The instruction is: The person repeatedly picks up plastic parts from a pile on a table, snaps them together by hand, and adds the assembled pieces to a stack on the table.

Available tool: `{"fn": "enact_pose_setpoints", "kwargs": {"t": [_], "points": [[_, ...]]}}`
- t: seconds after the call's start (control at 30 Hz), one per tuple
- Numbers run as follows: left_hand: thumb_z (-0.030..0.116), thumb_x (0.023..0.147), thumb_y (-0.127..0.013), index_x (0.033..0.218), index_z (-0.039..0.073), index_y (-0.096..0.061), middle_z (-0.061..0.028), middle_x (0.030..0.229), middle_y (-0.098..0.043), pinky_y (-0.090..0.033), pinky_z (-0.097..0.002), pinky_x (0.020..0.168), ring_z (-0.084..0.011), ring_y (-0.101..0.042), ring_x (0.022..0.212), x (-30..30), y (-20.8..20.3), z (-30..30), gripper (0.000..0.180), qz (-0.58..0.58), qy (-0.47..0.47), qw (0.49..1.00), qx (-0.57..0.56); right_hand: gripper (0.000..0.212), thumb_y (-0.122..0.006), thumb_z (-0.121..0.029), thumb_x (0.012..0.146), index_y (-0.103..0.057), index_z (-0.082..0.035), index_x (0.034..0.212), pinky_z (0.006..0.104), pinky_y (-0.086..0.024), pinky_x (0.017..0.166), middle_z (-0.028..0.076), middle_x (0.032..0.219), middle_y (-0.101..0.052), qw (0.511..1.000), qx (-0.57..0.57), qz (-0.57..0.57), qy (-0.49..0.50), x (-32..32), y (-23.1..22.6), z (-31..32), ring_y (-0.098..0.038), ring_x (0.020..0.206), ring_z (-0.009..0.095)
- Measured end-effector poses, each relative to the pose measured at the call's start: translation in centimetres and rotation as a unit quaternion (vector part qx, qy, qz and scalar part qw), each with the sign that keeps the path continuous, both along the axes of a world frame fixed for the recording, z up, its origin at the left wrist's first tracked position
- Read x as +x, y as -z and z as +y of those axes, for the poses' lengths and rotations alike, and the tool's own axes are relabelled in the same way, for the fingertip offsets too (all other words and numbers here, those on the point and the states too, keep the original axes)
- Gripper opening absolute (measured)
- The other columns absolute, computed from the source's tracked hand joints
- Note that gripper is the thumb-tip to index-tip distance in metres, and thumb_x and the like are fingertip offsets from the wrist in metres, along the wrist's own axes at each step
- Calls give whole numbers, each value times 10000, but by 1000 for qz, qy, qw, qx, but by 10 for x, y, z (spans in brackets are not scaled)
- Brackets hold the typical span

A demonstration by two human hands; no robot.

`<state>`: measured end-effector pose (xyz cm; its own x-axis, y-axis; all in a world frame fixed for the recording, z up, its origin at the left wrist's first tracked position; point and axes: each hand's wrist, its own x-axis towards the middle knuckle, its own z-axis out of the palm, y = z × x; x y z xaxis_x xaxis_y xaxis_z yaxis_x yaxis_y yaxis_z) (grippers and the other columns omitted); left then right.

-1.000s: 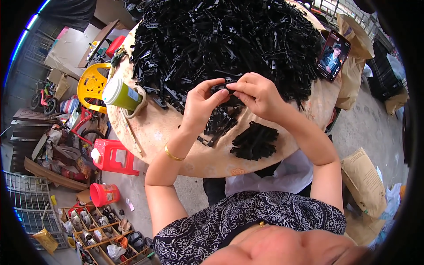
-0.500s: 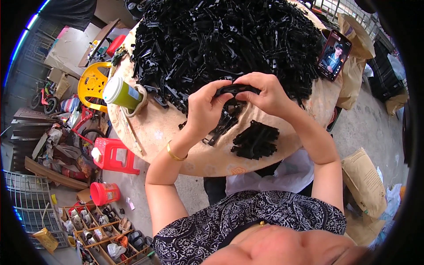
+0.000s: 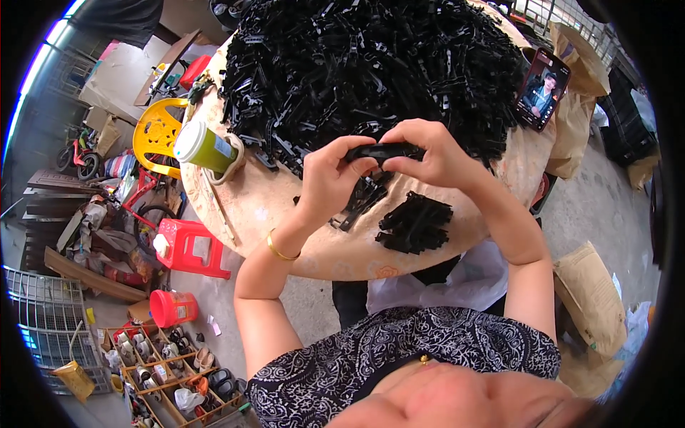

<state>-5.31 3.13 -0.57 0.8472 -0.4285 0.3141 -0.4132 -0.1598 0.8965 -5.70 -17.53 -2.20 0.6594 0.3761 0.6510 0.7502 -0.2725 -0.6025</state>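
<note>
Between my two hands I hold a slim black plastic part (image 3: 385, 151), level above the near side of the table. My left hand (image 3: 332, 173) pinches its left end between thumb and fingers. The right end is gripped the same way by my right hand (image 3: 428, 153). Behind them a large heap of similar black plastic parts (image 3: 364, 64) covers most of the round table. A small stack of black parts (image 3: 415, 222) lies on the cloth nearer to me, below my right hand. A few loose black parts (image 3: 360, 203) lie beside my left wrist.
A green cup with a white lid (image 3: 207, 148) sits in a holder at the table's left. A phone (image 3: 542, 89) leans at the right edge. A yellow chair (image 3: 158, 135), a red stool (image 3: 191, 248) and a red bucket (image 3: 173, 308) stand left; paper sacks (image 3: 589, 299) stand right.
The black part has tilted slightly in my fingers, and my right fingers have shifted a little along it. The whole view has moved slightly. Both hands still grip the part.
</note>
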Motion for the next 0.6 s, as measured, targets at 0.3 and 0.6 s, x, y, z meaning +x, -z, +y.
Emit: {"fn": "enact_pose_setpoints", "kwargs": {"t": [0.3, 0.6], "points": [[136, 703, -737, 959, 42, -649, -98, 801, -613, -460, -377, 780, -287, -543, 792, -40, 14, -12, 286, -217, 119, 946, 208, 297, -715, -340, 727, -663, -68, 835, 362, -495, 621, 88, 754, -622, 983, -123, -14, 133, 13, 26, 10, -614, 718, 266], [67, 748, -666, 939, 12, -612, -129, 962, -588, -463, -380, 780, -305, -553, 861, 26, 17, 14, 206, -275, -92, 872, 393, 378, -633, -45, 741, -590, -48, 1117, 258, -485, 624, 71, 761, -611, 984, -11, 112, 135, 7, 25, 22, -574, 639, 141]]}}
